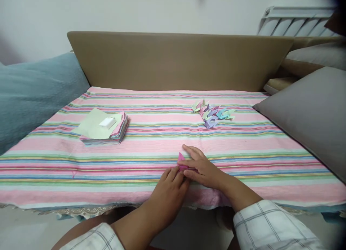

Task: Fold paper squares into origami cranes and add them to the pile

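Observation:
A small folded piece of bright pink paper [181, 157] lies on the striped cloth near the front edge, its pointed tip facing away from me. My left hand [171, 188] rests on its near side, fingers close together and pressing on the paper. From the right, my right hand [201, 167] reaches over it with fingers spread, the fingers touching the paper and the thumb close to my left fingertips. Both hands cover much of the pink paper, so its full shape is hidden.
To the left sits a stack of paper sheets [119, 132] with a small white block [107, 122] on top. Several folded pastel paper pieces [212, 116] are heaped beyond my right hand. A blue cushion [43, 95] and grey cushion [310, 113] flank the striped cloth [151, 145].

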A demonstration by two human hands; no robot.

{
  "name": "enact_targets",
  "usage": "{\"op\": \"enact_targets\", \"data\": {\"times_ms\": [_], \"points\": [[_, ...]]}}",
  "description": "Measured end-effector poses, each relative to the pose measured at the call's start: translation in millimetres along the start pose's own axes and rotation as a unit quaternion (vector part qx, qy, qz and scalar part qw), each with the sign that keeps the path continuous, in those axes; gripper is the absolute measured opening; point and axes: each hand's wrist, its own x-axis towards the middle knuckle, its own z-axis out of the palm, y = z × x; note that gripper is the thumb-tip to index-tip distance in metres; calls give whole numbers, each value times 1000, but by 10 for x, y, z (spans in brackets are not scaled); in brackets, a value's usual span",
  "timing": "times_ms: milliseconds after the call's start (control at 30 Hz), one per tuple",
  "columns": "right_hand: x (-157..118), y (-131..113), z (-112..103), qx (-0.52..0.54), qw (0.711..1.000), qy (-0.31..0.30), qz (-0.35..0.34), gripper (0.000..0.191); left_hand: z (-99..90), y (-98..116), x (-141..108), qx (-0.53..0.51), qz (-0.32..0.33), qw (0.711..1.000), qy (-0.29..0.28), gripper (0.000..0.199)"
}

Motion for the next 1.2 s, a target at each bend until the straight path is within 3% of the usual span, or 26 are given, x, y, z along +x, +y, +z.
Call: {"op": "enact_targets", "data": {"times_ms": [200, 767, 1000, 1200], "points": [[-10, 6, 40, -34, 996, -69, 38, 52, -7, 51, 17, -1, -17, 1000, 5, 44], [49, 120, 48, -71, 991, -90, 68, 51, -9, 114, 70, 39, -16, 999, -22, 49], [146, 60, 82, -125, 984, -42, 116, 51, -27, 119, 62, 48, -14, 999, -17, 43], [170, 170, 95, -14, 991, 42, 126, 48, -26, 128, 51, 43, -26, 999, -3, 38]]}}
